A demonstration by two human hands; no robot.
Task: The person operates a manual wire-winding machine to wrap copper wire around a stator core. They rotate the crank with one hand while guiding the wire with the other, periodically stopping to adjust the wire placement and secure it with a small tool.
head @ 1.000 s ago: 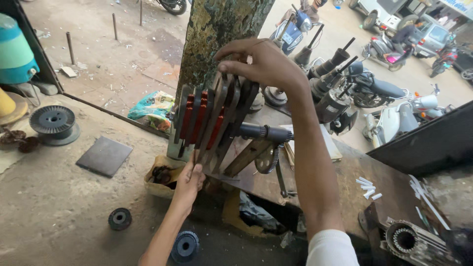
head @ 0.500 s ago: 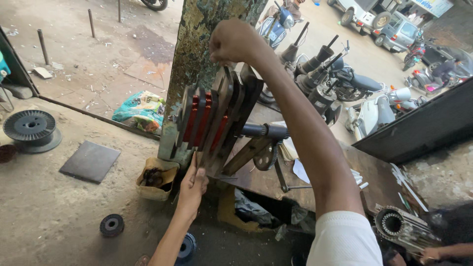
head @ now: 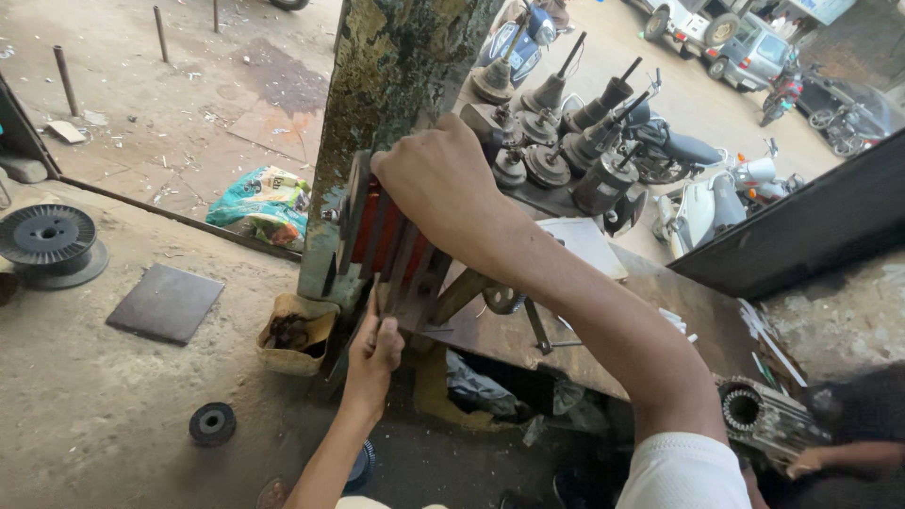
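While right hand presses flat atop the red winding former and left hand pinches its lower edge, mid-adjustment on worktop; likely calls for steadying.

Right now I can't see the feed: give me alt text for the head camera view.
The right hand presses on top of a red and grey stepped former mounted at the edge of a workbench, while the left hand pinches something thin just below it. Motor rotors stand behind; a wire spool lies on the floor.

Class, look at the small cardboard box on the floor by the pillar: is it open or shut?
Open: the cardboard box has its flaps spread, with dark contents showing inside.
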